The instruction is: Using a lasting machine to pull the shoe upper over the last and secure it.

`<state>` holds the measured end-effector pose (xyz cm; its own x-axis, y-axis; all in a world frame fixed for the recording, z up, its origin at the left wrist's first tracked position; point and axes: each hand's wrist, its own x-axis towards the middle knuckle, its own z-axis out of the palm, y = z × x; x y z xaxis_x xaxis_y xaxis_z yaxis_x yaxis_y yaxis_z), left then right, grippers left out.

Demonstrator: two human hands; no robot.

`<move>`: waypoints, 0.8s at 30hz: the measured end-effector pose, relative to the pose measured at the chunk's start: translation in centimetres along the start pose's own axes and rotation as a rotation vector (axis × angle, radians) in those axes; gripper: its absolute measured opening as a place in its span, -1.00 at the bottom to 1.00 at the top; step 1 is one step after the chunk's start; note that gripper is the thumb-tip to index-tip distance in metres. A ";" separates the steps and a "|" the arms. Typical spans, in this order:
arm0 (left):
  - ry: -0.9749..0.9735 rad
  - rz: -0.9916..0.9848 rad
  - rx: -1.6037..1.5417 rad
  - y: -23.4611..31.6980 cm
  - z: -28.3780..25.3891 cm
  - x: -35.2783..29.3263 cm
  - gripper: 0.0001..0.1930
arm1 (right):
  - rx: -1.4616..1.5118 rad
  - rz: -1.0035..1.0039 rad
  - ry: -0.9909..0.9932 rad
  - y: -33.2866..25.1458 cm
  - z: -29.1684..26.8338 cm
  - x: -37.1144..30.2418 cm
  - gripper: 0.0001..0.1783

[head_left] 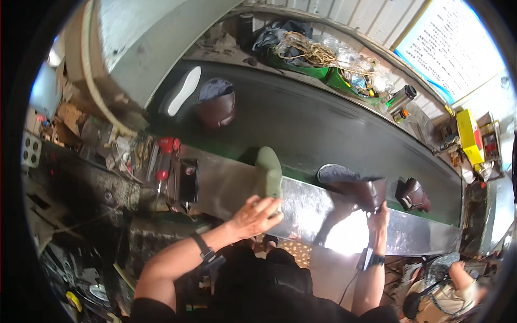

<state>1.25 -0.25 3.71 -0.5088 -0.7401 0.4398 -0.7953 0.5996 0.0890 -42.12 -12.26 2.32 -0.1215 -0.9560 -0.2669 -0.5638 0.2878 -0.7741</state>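
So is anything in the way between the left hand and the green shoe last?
Nothing visible stands between them: the left hand is right at the near end of the green shoe last, though I cannot tell whether they touch.

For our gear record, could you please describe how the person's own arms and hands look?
The left hand and right hand wear no gloves. Black sleeves show at the lower edge. A black left wristband carries a dark, blocky piece; a black right wristband sits by a flat, pale-faced piece, with a thin dark cable nearby.
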 end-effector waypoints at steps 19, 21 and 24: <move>0.202 -1.556 -2.200 -3.3 3.4 5.0 -0.36 | 0.297 0.195 -0.169 -9.6 3.4 -20.3 -0.25; -0.068 -1.277 -2.430 -5.7 2.5 4.8 -0.36 | -0.142 -0.406 -0.288 -9.6 5.5 -22.0 -0.28; -0.131 -1.334 -1.760 -6.6 2.9 4.5 -0.67 | -0.480 -0.985 -0.252 -6.7 10.1 -23.2 -0.17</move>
<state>3.27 -8.42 2.54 -0.1540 -0.7982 -0.5824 0.3786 -0.5921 0.7114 -27.30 8.61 7.88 0.6883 -0.7005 0.1887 -0.5861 -0.6902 -0.4245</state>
